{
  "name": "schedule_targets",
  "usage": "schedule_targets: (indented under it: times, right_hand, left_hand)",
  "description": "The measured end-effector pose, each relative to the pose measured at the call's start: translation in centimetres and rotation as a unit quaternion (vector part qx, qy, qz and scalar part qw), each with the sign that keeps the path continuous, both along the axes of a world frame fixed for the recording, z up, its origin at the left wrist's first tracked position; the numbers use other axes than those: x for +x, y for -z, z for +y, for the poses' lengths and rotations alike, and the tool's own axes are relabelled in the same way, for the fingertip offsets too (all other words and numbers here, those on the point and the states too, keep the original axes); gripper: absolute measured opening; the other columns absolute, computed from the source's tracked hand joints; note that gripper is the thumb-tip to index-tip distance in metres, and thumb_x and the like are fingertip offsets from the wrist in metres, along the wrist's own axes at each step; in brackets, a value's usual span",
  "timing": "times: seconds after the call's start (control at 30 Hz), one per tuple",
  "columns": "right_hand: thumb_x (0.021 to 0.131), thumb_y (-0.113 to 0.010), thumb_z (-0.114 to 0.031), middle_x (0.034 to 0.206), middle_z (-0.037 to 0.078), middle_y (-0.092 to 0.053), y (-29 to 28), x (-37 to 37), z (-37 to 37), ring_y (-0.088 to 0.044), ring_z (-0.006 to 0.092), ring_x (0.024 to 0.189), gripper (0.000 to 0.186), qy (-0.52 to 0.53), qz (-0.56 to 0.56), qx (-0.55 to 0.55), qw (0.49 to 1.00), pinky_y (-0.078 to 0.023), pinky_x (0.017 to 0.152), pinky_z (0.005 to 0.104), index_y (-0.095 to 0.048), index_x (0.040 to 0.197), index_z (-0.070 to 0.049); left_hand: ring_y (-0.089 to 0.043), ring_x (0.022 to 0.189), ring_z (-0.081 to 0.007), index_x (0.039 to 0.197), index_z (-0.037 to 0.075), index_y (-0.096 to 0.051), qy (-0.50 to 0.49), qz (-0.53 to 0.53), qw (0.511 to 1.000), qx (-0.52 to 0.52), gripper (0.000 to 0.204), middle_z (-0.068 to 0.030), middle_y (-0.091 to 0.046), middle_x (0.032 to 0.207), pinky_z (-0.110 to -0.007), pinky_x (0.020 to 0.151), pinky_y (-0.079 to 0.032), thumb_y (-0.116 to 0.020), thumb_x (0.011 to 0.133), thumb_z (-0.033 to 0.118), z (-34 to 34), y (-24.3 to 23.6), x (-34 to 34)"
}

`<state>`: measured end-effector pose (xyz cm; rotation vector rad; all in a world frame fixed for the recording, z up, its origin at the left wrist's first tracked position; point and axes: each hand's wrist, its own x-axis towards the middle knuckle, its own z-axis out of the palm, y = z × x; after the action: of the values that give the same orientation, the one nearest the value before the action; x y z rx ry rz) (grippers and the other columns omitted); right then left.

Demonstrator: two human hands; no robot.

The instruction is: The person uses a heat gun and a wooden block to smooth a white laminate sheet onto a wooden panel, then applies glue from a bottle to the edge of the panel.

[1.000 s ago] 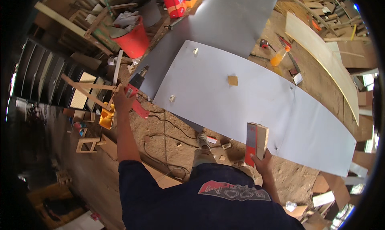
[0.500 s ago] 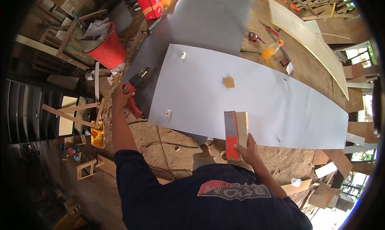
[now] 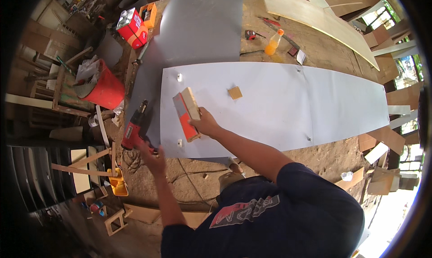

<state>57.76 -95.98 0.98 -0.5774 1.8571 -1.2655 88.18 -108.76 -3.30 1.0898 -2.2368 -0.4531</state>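
Note:
My right hand (image 3: 207,123) grips a wooden block (image 3: 192,103) with a red and grey strip along its side, over the left part of a pale grey sheet (image 3: 270,105). My left hand (image 3: 154,160) is just below a red heat gun (image 3: 134,130), with fingers apart and slightly blurred near its handle. The heat gun lies on the darker grey sheet (image 3: 198,28), its metal nozzle pointing away from me. A small tan square (image 3: 235,93) rests on the pale sheet, and small white fittings (image 3: 179,77) sit near its left corners.
Beyond the pale sheet are an orange bottle (image 3: 272,43), a tape measure (image 3: 250,34) and a long plywood panel (image 3: 324,28). To the left stand a red bucket (image 3: 105,87) and a red can (image 3: 133,29). A cable (image 3: 186,177) trails below the table edge.
My right hand has carried the block left and forward over the pale sheet. My left hand has let go of the heat gun and drawn back toward me.

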Motion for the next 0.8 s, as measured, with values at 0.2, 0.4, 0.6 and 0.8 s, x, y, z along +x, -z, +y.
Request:
schedule_targets:
  times: [0.2, 0.4, 0.6, 0.8]
  right_hand:
    - [0.093, -0.084, -0.025, 0.137, 0.022, -0.065, -2.0, -4.2, -6.9, -0.07, 0.0299, 0.12, 0.081, 0.074, -0.145, -0.086, 0.983, -0.058, 0.102, 0.0433, -0.043, 0.157, 0.002]
    - [0.101, -0.077, -0.02, 0.142, 0.022, -0.066, -4.2, -7.6, -3.0, -0.07, 0.0262, 0.124, 0.081, -0.07, -0.25, -0.152, 0.954, -0.06, 0.106, 0.0409, -0.032, 0.166, -0.001]
    - [0.102, -0.073, -0.014, 0.107, 0.015, -0.079, -1.9, -7.8, 18.7, -0.077, 0.0178, 0.102, 0.041, -0.06, 0.007, -0.073, 0.995, -0.061, 0.089, 0.0341, -0.066, 0.139, 0.002]
    - [0.104, -0.072, -0.012, 0.092, 0.008, -0.077, -0.9, -11.3, 44.8, -0.074, 0.0132, 0.078, 0.02, 0.394, 0.067, 0.068, 0.914, -0.06, 0.073, 0.0294, -0.074, 0.117, 0.003]
  left_hand:
    - [-0.052, 0.141, -0.0449, 0.132, 0.002, -0.063, 0.025, 0.031, 0.995, 0.09, 0.047, -0.0244, -0.056, 0.151, -0.056, 0.119, -0.041, -0.076, 0.089, 0.012, 16.8, 0.3, -2.1]
    - [-0.055, 0.137, -0.0433, 0.125, 0.005, -0.066, 0.145, 0.023, 0.983, 0.112, 0.039, -0.0214, -0.061, 0.143, -0.055, 0.116, -0.043, -0.077, 0.087, 0.011, 23.4, -1.8, -7.1]
    - [-0.056, 0.135, -0.0428, 0.119, 0.006, -0.068, 0.297, 0.005, 0.951, 0.089, 0.034, -0.0193, -0.062, 0.14, -0.056, 0.114, -0.043, -0.08, 0.087, 0.013, 25.8, -2.5, -13.7]
    - [-0.048, 0.149, -0.0391, 0.126, 0.006, -0.068, 0.417, -0.072, 0.903, 0.073, 0.042, -0.0183, -0.058, 0.152, -0.056, 0.125, -0.035, -0.077, 0.09, 0.026, 30.5, -1.3, -19.6]
